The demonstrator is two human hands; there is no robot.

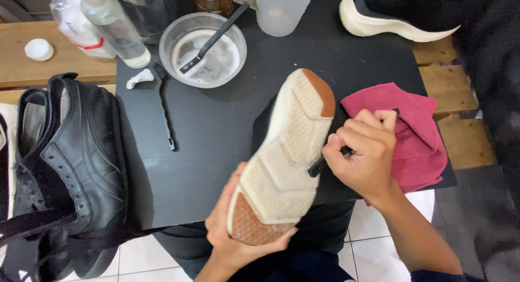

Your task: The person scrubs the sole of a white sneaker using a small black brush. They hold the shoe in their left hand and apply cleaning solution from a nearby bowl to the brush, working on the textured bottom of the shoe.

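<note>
1. The left hand [230, 228] cups the heel end of a cream-soled shoe [281, 157], sole facing up. Fingers are wrapped around the heel from below, so that grip is clenched on the shoe.
2. The right hand [362, 154] is closed around a small black brush [319, 165], with the brush end touching the right edge of the sole, about mid-length.
3. Key bit: the shoe's long axis runs diagonally, heel low and near the body, toe pointing up and to the right over the black surface [216, 135]. The brush meets it from the right side, so the right hand is the one nearer the midsole and the left stays at the heel.
4. Just beyond the right hand lies a pink cloth [417, 135], partly tucked under it.
5. Further back there's a clear bowl [176, 41] with a black tool resting in it, and a second thin brush [165, 108] lying on the surface beside it.
6. A black lace-up shoe [70, 168] sits off to the left, and a black sneaker with a white sole [395, 14] sits top right.
</note>
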